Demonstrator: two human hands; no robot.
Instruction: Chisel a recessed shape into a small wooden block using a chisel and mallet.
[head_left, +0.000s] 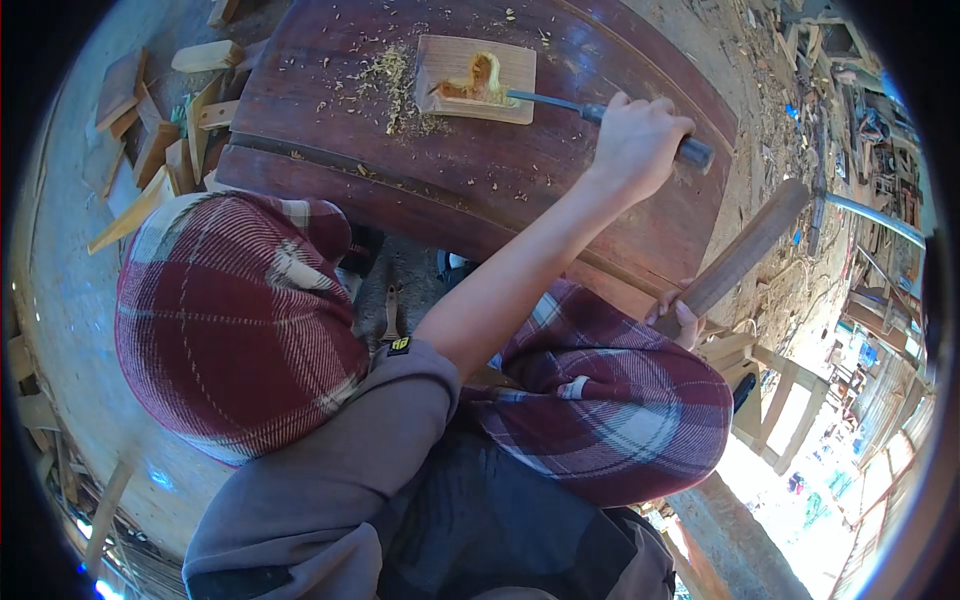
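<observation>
My left hand (638,148) is closed around the dark handle of a chisel (545,99), with my forearm reaching across to the right. The chisel's blade points left, its tip at the carved hollow of a pale wooden block (430,70). This block lies flat on a dark reddish wooden bench (350,215), and its recess is roughly L-shaped. Lower right, beside my plaid-covered knee, my right hand (682,318) grips one end of a flat wooden bar (745,250). The bar slants up and to the right, past the bench edge. My right forearm is hidden.
Wood shavings (392,82) are heaped left of the block and scattered over the bench. Several wood offcuts (155,125) are piled on the floor at the left. A wooden frame (785,390) stands at the lower right. A gap runs along the bench's near side.
</observation>
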